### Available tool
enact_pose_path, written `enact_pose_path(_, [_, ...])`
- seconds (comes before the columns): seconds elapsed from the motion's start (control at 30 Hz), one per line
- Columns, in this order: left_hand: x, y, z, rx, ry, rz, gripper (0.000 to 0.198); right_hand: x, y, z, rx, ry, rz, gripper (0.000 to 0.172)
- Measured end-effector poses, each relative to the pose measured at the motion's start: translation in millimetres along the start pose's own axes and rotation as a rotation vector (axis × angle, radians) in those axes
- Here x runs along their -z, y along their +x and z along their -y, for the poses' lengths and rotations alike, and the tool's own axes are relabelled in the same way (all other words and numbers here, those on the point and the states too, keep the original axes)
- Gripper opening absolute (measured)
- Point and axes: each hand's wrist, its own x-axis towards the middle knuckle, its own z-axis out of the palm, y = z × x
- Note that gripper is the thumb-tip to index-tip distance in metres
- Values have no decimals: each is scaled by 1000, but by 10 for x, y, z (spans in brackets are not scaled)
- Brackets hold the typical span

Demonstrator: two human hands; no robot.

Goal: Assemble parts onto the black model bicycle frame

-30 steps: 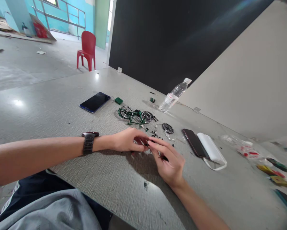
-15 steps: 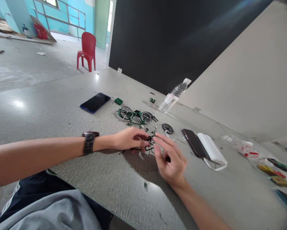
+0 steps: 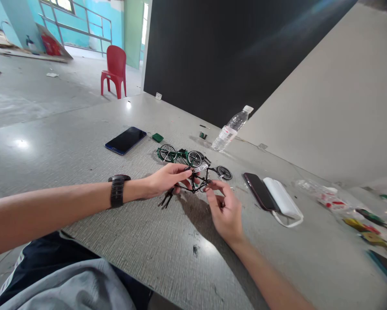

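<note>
My left hand (image 3: 166, 180), with a black watch on its wrist, holds a small black model bicycle frame (image 3: 193, 183) lifted just above the grey table (image 3: 83, 150). Its fork end hangs down at the left. My right hand (image 3: 224, 209) pinches the frame's right end with thumb and fingertips. Just behind lies a green model bicycle (image 3: 179, 155) with two spoked wheels. A loose black wheel (image 3: 224, 172) lies to its right.
A dark blue phone (image 3: 125, 140) and a small green block (image 3: 157, 137) lie at the left. A plastic bottle (image 3: 231, 128) lies near the wall. A dark phone (image 3: 260, 191) and white power bank (image 3: 282, 202) sit at the right, with coloured packets (image 3: 358, 215) beyond.
The black frame has been lifted off the table by my left hand. My right hand opened briefly, then closed its fingertips on the frame's right end.
</note>
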Motion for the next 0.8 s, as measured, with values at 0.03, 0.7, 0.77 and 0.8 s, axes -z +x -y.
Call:
enact_pose_path(0.03, [1,0,4,2,11,2,25,1,-6,3,13,-10,13,23])
enact_pose_path(0.7, [20,-1,23,-25,152,9,36,20,-9,56,137,-100,84,11])
enact_pose_path(0.77, [15,-13,4,-33,163,5,42,23,-14,54,122,-100,91,12])
enact_pose_path(0.8, [13,-19,-6,-43,168,8,45,25,-16,52,111,-102,94,13])
